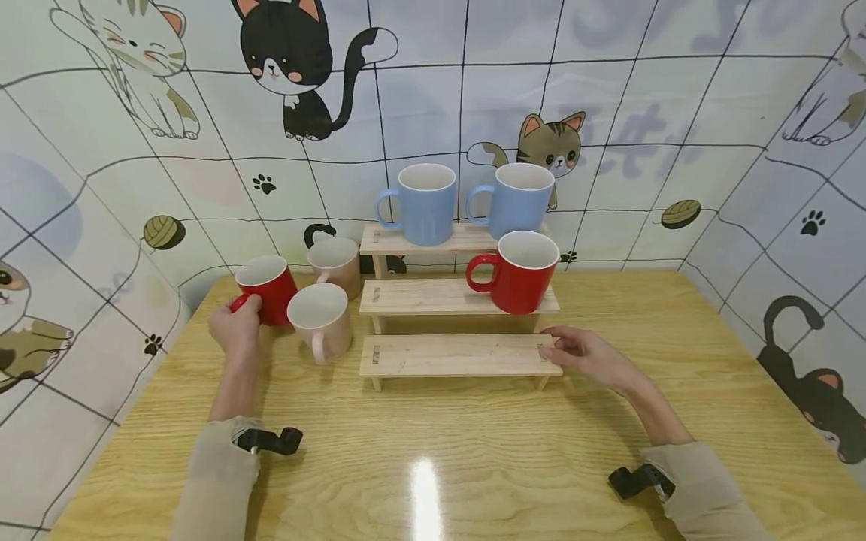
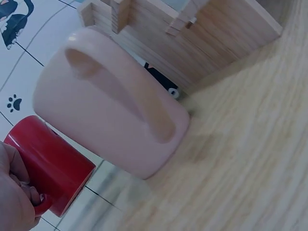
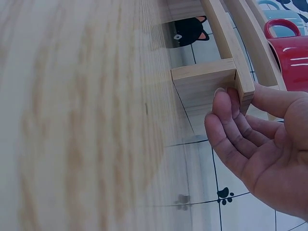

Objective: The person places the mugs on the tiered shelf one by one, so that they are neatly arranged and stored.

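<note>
At the left, my left hand (image 1: 235, 324) grips the handle of a red mug (image 1: 273, 291); in the left wrist view its fingers curl round that handle. Whether this mug touches the table cannot be told. Close beside it stand two pale pink mugs, the front one (image 1: 325, 324) and the back one (image 1: 338, 264). My right hand (image 1: 587, 356) pinches the right end of the lowest step of a wooden tiered rack (image 1: 453, 355), thumb above and fingers beneath in the right wrist view. Another red mug (image 1: 521, 279) stands on the middle step's right end, its handle pointing left.
Two light blue mugs, a left one (image 1: 428, 209) and a right one (image 1: 521, 197), stand on the top step, handles to the left. The wooden table (image 1: 379, 466) reaches back to a wall covering (image 1: 419, 105) printed with cats.
</note>
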`<state>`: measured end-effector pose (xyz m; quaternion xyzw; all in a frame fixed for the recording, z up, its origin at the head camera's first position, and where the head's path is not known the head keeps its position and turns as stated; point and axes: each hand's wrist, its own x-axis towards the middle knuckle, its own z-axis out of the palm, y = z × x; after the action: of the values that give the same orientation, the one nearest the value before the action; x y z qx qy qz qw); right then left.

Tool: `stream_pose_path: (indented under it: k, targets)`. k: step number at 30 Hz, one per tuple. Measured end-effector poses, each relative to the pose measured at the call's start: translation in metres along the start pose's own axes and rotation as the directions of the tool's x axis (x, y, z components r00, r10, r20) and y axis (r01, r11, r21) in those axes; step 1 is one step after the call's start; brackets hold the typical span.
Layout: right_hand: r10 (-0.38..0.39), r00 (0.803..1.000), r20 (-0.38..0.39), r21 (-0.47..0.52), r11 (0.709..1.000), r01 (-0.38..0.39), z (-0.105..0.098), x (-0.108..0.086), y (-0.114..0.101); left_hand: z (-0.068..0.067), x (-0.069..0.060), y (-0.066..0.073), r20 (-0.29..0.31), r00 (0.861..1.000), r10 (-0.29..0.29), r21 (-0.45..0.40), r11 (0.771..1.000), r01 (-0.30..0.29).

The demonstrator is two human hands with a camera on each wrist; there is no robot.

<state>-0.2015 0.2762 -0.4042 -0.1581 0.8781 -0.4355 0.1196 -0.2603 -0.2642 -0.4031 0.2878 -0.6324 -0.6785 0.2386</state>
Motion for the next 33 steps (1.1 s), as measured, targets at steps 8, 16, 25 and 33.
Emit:
stream_pose_path:
  k: [8,16,25,33]
  targets:
    - [-0.01,1.0,0.005,-0.002,1.0,0.01,0.0,0.0,0.001,-0.006,-0.008,0.024,-0.017,0.997,0.072,-0.074,0.995,-0.073]
    - [-0.019,1.0,0.013,0.021,1.0,0.018,0.0,-0.001,0.0,-0.008,-0.026,0.054,0.003,0.991,0.131,-0.139,0.982,-0.129]
    - [-0.016,1.0,0.015,0.026,1.0,0.016,0.0,0.0,0.002,-0.007,-0.047,0.077,0.044,0.983,0.181,-0.234,0.958,-0.166]
    - [-0.017,1.0,0.014,0.01,1.0,0.017,0.0,0.0,0.005,-0.003,-0.065,0.091,0.115,0.974,0.196,-0.311,0.938,-0.152]
